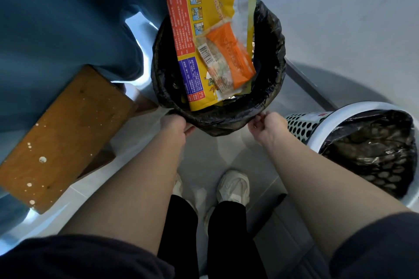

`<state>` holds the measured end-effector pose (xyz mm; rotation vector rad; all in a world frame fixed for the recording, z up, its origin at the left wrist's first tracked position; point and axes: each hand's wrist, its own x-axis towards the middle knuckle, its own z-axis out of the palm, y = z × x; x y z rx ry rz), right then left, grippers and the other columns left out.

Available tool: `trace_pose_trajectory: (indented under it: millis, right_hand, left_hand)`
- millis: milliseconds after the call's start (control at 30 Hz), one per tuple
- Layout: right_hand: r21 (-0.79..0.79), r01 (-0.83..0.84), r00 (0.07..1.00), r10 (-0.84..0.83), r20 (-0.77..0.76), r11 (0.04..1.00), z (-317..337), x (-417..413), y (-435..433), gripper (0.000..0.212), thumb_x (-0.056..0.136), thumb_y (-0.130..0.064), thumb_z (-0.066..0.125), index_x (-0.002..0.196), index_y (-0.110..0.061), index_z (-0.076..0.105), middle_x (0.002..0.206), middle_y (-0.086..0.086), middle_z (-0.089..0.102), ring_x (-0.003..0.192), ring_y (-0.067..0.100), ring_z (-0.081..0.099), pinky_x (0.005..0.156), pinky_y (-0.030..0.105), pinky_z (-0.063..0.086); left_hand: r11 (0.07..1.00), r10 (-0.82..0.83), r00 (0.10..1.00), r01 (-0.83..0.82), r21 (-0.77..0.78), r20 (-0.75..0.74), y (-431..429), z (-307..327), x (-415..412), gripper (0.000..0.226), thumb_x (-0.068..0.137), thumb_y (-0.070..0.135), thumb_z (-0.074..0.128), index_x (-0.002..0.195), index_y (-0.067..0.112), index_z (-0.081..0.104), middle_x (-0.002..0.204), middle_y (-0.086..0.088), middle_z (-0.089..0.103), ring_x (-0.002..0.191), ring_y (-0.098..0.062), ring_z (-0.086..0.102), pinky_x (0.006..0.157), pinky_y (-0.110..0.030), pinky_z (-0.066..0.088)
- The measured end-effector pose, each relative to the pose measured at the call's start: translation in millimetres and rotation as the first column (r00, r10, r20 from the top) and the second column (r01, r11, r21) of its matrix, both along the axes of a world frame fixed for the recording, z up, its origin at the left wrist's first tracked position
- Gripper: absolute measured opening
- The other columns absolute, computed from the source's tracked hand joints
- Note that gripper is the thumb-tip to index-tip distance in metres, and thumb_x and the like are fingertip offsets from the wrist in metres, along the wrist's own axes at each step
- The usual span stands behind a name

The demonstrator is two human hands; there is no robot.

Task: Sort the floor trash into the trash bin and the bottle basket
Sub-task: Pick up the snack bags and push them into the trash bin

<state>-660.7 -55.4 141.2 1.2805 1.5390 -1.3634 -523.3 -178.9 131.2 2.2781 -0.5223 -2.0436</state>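
Note:
A trash bin [271, 56] lined with a black bag stands on the floor ahead of me. A big yellow wrapper [181, 36] sticks up out of it, with an orange packet [233, 56] lying on top. My left hand [173, 124] grips the near left rim of the bin. At the near right rim my right hand [264, 125] pinches the edge of the black bag. To the right stands the white perforated bottle basket [301, 129], also lined with a dark bag; what lies inside it is hard to make out.
A wooden stool [65, 133] with pale spots stands at the left, close to the bin. Blue curtain fabric [63, 18] hangs behind it. My feet in white shoes [233, 186] are on the grey floor just behind the bin. A grey wall runs at the right.

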Motion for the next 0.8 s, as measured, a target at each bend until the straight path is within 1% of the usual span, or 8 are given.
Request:
trace_pose_trajectory:
  millis: [67, 167, 267, 367, 467, 600, 733, 800]
  right_hand:
    - [-0.012, -0.097, 0.995, 0.098, 0.02, 0.995, 1, 1, 1, 0.03, 0.1, -0.011, 0.036, 0.073, -0.016, 0.047, 0.059, -0.001, 0.047, 0.04, 0.011, 0.037, 0.04, 0.015, 0.033]
    - [-0.193, -0.259, 0.95, 0.286, 0.129, 0.947, 8, 11, 3, 0.026, 0.099, -0.032, 0.046, 0.078, -0.018, 0.054, 0.069, 0.001, 0.056, 0.06, 0.017, 0.049, 0.056, 0.024, 0.04]
    - [-0.31, -0.261, 0.937, 0.318, 0.147, 0.914, 15, 19, 5, 0.026, 0.1, -0.028, 0.042, 0.079, -0.018, 0.052, 0.073, 0.002, 0.052, 0.062, 0.016, 0.045, 0.061, 0.028, 0.037]
    - [-0.244, -0.202, 0.969, 0.229, 0.091, 0.949, 15, 22, 5, 0.025, 0.101, -0.014, 0.038, 0.079, -0.017, 0.051, 0.071, 0.001, 0.052, 0.058, 0.014, 0.045, 0.057, 0.026, 0.034]
    - [-0.091, -0.239, 0.966, 0.246, 0.083, 0.967, 7, 20, 4, 0.021, 0.101, -0.018, 0.041, 0.083, -0.021, 0.052, 0.068, -0.003, 0.058, 0.054, 0.011, 0.051, 0.053, 0.023, 0.036]
    - [0.075, -0.354, 0.93, 0.342, 0.133, 0.932, -15, 13, 4, 0.019, 0.099, -0.022, 0.043, 0.084, -0.022, 0.055, 0.078, -0.004, 0.058, 0.067, 0.012, 0.053, 0.051, 0.025, 0.041]
    - [0.108, -0.482, 0.871, 0.463, 0.162, 0.87, -33, 8, 0, 0.029, 0.098, -0.013, 0.032, 0.079, -0.02, 0.053, 0.075, -0.002, 0.057, 0.063, 0.013, 0.051, 0.05, 0.027, 0.04]
    - [0.109, -0.587, 0.803, 0.559, 0.207, 0.802, -31, 8, -1, 0.028, 0.099, -0.016, 0.03, 0.085, -0.021, 0.054, 0.084, -0.002, 0.059, 0.063, 0.013, 0.049, 0.052, 0.027, 0.04]
  left_hand:
    - [1.0, -0.016, 1.0, 0.016, 0.002, -0.015, -1, 1, 2, 0.026, 0.097, 0.007, 0.038, 0.082, 0.017, 0.057, 0.106, -0.007, 0.065, 0.068, -0.015, 0.06, 0.061, -0.031, 0.049]
    - [0.999, -0.041, 0.998, 0.041, -0.006, -0.042, 0, 3, 6, 0.026, 0.098, 0.009, 0.038, 0.083, 0.018, 0.057, 0.104, -0.006, 0.064, 0.071, -0.013, 0.06, 0.069, -0.032, 0.05]
    - [0.996, -0.088, 0.995, 0.088, 0.005, -0.041, 3, 5, 10, 0.023, 0.099, 0.009, 0.037, 0.093, 0.019, 0.057, 0.115, -0.009, 0.064, 0.075, -0.014, 0.06, 0.079, -0.037, 0.048]
    - [0.988, -0.151, 0.988, 0.151, 0.01, 0.0, 4, 8, 11, 0.024, 0.098, 0.006, 0.039, 0.108, 0.017, 0.056, 0.121, -0.01, 0.063, 0.076, -0.015, 0.06, 0.079, -0.036, 0.047]
    - [0.979, -0.206, 0.978, 0.206, 0.002, 0.034, 2, 6, 11, 0.03, 0.098, 0.005, 0.035, 0.117, 0.014, 0.056, 0.12, -0.009, 0.064, 0.079, -0.018, 0.062, 0.077, -0.035, 0.048]
    - [0.972, -0.233, 0.972, 0.234, -0.02, 0.034, -1, -1, 8, 0.028, 0.1, 0.009, 0.035, 0.117, 0.016, 0.056, 0.111, -0.004, 0.064, 0.077, -0.015, 0.061, 0.082, -0.034, 0.045]
    - [0.967, -0.249, 0.968, 0.25, -0.037, 0.036, -5, -8, 7, 0.022, 0.099, 0.014, 0.037, 0.098, 0.023, 0.058, 0.1, 0.001, 0.065, 0.08, -0.016, 0.062, 0.069, -0.029, 0.046]
    - [0.953, -0.298, 0.953, 0.3, -0.034, 0.047, -7, -12, 11, 0.023, 0.099, 0.014, 0.038, 0.097, 0.021, 0.059, 0.102, 0.0, 0.065, 0.082, -0.016, 0.063, 0.063, -0.026, 0.046]
